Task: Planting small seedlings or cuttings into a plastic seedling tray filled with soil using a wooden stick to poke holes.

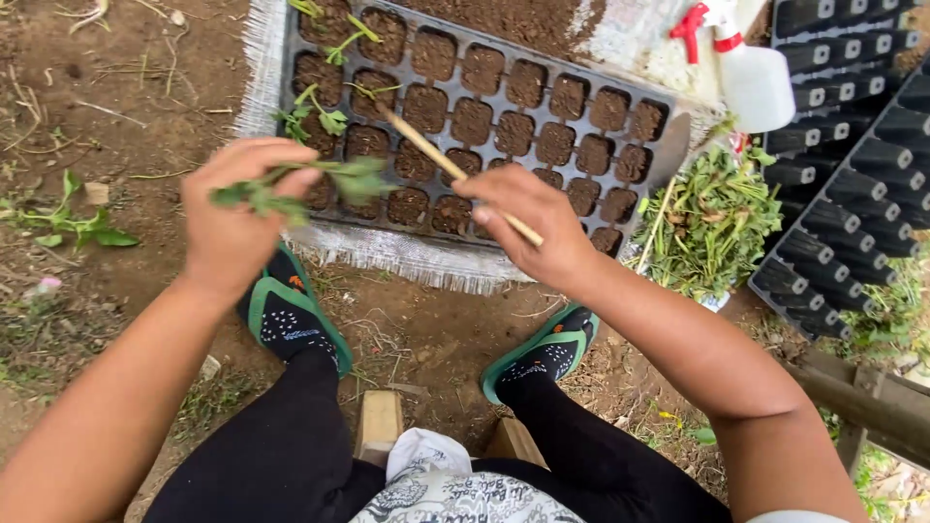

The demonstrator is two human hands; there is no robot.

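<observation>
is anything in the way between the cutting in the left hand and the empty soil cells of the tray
Nothing visible blocks it. The left hand holds the green cutting just above the seedling tray; the right hand with its wooden stick is off to the side.

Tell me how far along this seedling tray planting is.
Done: a few cuttings stand in the tray's far-left cells. In hand: left hand holds a green cutting, right hand a thin stick. Left: most soil-filled cells are bare; a pile of cuttings waits.
</observation>
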